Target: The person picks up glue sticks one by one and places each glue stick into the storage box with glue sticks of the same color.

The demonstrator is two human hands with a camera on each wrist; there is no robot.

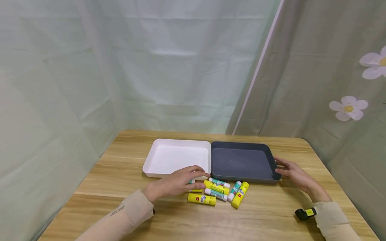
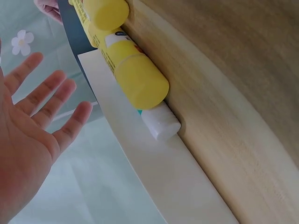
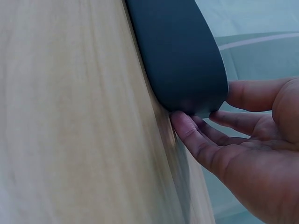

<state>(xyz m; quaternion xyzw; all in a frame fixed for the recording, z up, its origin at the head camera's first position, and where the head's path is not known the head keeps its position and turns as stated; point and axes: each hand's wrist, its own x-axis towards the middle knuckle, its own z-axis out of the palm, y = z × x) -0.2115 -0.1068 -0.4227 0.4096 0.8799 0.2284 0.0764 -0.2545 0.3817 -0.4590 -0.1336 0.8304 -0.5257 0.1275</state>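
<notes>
Several glue sticks lie on the wooden table, some yellow (image 1: 202, 199) and some teal with white ends (image 1: 234, 191). Above the left part of this group hovers my left hand (image 1: 181, 182), partly covering a few of them. Its fingers look spread and hold nothing in the left wrist view, apart from a yellow glue stick (image 2: 142, 81) and a white-ended one (image 2: 161, 121). My right hand (image 1: 297, 175) touches the right end of a dark grey tray (image 1: 241, 164); in the right wrist view its fingertips (image 3: 183, 122) rest against the tray's outer wall (image 3: 187, 60).
A white tray (image 1: 173, 159) stands left of the dark one, their short sides together. Both sit behind the glue sticks on the wooden table (image 1: 217, 224). Pale curtains (image 1: 181, 67) hang behind the table and at its sides.
</notes>
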